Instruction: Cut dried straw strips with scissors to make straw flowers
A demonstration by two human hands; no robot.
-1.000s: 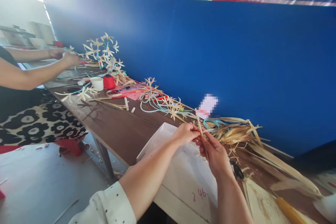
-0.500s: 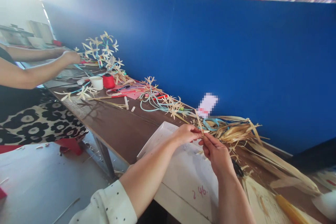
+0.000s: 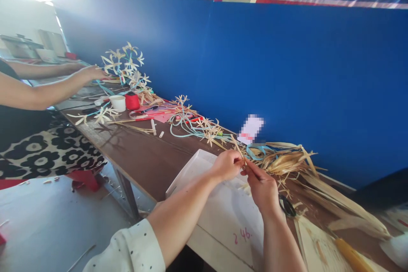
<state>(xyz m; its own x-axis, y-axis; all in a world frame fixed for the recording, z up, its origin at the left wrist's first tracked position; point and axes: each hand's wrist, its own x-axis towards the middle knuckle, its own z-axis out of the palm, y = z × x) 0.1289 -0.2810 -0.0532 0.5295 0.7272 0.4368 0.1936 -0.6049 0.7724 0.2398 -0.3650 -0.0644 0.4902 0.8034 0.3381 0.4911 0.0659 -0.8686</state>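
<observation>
My left hand (image 3: 227,164) and my right hand (image 3: 262,186) meet above a white board (image 3: 223,212) on the brown table (image 3: 140,153). Both pinch a thin pale straw strip (image 3: 238,146) that sticks up and to the left from between the fingertips. Just behind my hands lies a heap of dried straw leaves (image 3: 287,161) with a light blue ribbon (image 3: 256,150) curled in it.
Straw flowers on blue stems (image 3: 197,125) lie further left, beside a red thread spool (image 3: 131,100) and a white cup (image 3: 118,102). Another person's arm (image 3: 47,87) reaches towards a flower bunch (image 3: 123,63) at the far left. A blue partition (image 3: 255,68) backs the table. Black scissors (image 3: 287,206) lie by my right wrist.
My hands have shifted slightly while working the strip, which now leans lower. The other person's hand has reached further right towards the flower bunch.
</observation>
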